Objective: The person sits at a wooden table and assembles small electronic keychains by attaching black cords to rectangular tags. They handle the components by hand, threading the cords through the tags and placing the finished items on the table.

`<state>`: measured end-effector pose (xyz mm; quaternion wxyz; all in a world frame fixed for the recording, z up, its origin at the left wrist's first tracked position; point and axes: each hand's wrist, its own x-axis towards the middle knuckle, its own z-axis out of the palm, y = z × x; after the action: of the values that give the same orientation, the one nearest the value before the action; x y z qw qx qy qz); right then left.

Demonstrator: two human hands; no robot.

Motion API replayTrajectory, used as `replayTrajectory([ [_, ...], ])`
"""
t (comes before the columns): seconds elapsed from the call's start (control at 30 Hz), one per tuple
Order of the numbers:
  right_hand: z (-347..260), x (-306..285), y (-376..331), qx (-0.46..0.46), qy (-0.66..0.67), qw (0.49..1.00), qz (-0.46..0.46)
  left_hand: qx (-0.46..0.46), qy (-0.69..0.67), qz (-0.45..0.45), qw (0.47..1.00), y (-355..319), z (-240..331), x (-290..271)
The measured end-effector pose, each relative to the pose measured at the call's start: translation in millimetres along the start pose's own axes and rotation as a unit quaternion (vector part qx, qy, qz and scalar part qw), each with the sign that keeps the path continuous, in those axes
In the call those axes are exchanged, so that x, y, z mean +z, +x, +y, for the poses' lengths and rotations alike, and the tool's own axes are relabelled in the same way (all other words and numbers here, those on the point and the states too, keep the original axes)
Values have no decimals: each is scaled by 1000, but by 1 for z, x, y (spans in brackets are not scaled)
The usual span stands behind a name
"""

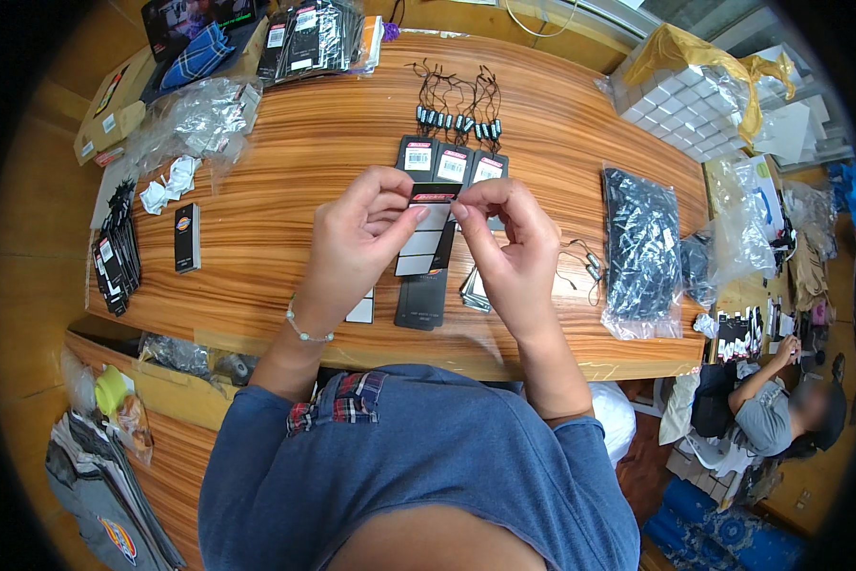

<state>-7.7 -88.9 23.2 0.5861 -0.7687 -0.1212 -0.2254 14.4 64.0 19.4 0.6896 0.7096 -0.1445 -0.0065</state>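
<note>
Both of my hands are raised over the middle of the table, each closed in a pinch. Between thumb and fingers, my left hand [357, 233] grips the upper left of a black tag with white label panels [418, 243]. At its top right corner, the thumb and forefinger of my right hand [516, 238] press on the tag. Underneath lies a black hang tag [420, 306], partly covered. Just beyond my fingers are three rows of black tags [452, 164] with white stickers, their black cords [458, 119] stretched away from me. White slips [474, 291] lie beside my right wrist.
Bagged black cords [642, 252] lie at the right, below a bag of small white boxes [676, 95]. At the left are a black tag stack [188, 238], a heap of tags [117, 252] and crumpled paper [171, 183]. Another person [776, 414] sits at the far right.
</note>
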Motion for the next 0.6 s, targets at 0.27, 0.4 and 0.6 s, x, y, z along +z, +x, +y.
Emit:
replayTrajectory([
  [0.27,6,3,4,-119,-82,988,46,32,29,-18,999,2,6,9],
  [0.4,5,1,3,-79,-64,994,41,55,84,-24,995,1,12,10],
  [0.6,9,-3,2,-16,5,999,44,121,137,-47,982,2,16,11],
])
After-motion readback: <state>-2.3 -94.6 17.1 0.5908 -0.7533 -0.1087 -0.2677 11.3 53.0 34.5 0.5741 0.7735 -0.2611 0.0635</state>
